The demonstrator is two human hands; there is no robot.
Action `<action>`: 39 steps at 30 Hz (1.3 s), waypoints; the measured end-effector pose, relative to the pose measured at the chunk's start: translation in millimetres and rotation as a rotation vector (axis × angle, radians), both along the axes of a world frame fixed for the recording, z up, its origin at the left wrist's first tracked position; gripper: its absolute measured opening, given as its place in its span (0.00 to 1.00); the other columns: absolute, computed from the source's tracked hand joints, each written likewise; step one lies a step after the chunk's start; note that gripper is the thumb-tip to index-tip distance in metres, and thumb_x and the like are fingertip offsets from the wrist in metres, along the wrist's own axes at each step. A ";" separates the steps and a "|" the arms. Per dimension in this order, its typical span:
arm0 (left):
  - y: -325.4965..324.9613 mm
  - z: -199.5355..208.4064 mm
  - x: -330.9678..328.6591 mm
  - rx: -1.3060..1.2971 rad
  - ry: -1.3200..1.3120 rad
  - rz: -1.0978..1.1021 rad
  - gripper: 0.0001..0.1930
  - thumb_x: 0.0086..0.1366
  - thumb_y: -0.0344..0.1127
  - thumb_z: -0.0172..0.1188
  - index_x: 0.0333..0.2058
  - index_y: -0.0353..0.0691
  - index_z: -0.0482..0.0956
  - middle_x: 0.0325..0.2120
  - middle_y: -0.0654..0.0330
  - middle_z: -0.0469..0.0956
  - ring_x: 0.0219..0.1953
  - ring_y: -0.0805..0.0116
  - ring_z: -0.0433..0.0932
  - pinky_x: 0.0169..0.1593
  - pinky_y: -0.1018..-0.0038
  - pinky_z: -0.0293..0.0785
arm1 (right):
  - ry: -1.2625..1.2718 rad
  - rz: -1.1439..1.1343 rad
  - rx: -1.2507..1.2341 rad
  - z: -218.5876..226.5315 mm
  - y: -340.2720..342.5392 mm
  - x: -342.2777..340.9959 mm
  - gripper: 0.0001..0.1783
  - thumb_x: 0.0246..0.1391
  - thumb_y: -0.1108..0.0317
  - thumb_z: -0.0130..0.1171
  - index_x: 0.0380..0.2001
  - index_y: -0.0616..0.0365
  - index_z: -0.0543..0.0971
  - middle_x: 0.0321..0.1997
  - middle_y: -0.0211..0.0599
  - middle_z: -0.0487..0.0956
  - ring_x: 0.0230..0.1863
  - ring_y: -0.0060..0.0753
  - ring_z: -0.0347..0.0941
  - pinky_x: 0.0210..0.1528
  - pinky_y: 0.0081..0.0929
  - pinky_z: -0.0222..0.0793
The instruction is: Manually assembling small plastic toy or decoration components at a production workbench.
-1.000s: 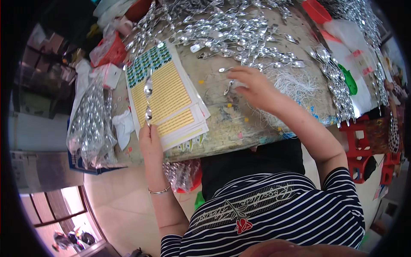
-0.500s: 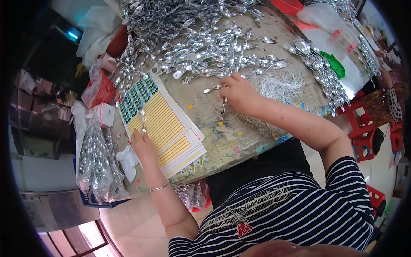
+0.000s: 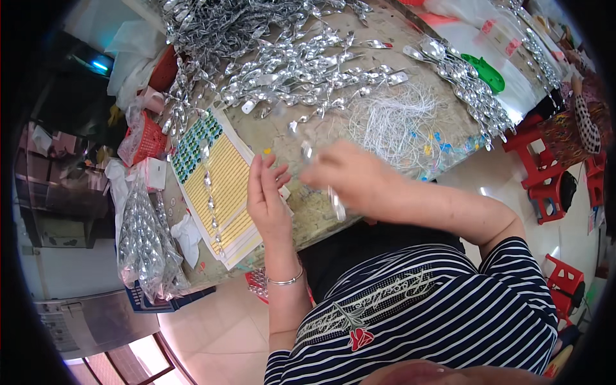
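Two bare hands: the right hand [image 3: 353, 181], motion-blurred, has its fingers closed on a twisted silver strip [image 3: 337, 204], lengths of which show above and below the fist; the left hand [image 3: 266, 196] is opened out, fingers extended and slightly parted, palm facing the right hand but apart from it. One bracelet [image 3: 285, 278], on the left wrist. One second strip [image 3: 208, 186], lying lengthwise on printed sheets [image 3: 239, 176], yellow-lined below, green and blue dots above, just left of the left hand. One tangle of white string [image 3: 393, 122], beyond the right hand. One loose spread of silver strips [image 3: 308, 72], farther up the table [image 3: 273, 131]; one denser heap [image 3: 218, 32] behind it. One bunch of strips [image 3: 471, 86], to the right, beside a green dish [image 3: 484, 74]. At left: one red basket [image 3: 142, 138], one white box [image 3: 155, 173], one crumpled tissue [image 3: 187, 237], one clear bag [image 3: 147, 247] filled with strips, above a blue crate [image 3: 170, 301]. Several red stools [image 3: 532, 154], far right.
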State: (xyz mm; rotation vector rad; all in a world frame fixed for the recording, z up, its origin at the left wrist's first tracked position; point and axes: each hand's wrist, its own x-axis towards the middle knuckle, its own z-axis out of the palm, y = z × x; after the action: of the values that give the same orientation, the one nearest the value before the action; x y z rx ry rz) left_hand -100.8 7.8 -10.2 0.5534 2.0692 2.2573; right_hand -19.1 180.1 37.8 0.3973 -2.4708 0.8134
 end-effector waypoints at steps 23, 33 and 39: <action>-21.7 12.2 29.1 -0.121 -0.303 -0.093 0.19 0.69 0.35 0.46 0.58 0.38 0.65 0.22 0.68 0.69 0.17 0.86 0.58 0.19 0.89 0.55 | -0.142 -0.157 0.031 -84.4 38.7 -38.7 0.12 0.49 0.68 0.59 0.37 0.61 0.76 0.43 0.46 0.71 0.45 0.50 0.67 0.47 0.38 0.65; -18.8 -3.9 42.9 -0.093 -0.455 -0.262 0.18 0.68 0.35 0.47 0.52 0.31 0.70 0.35 0.62 0.75 0.25 0.81 0.67 0.30 0.85 0.66 | -0.068 -0.251 0.056 -104.9 41.0 -60.3 0.06 0.45 0.71 0.61 0.22 0.60 0.75 0.32 0.43 0.72 0.38 0.46 0.68 0.43 0.35 0.65; -26.6 -5.6 42.7 -0.169 -0.444 -0.217 0.12 0.67 0.37 0.52 0.43 0.35 0.76 0.21 0.68 0.70 0.19 0.84 0.63 0.23 0.85 0.61 | -0.441 -0.136 -0.589 -54.2 47.6 -38.9 0.07 0.57 0.68 0.52 0.29 0.62 0.72 0.26 0.33 0.73 0.30 0.28 0.69 0.38 0.25 0.66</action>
State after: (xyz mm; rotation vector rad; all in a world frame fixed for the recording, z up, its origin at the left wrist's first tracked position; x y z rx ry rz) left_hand -58.1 -18.8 -15.8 0.2242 1.8500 1.8559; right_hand -57.9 227.7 -16.4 -0.1806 -2.4329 1.6386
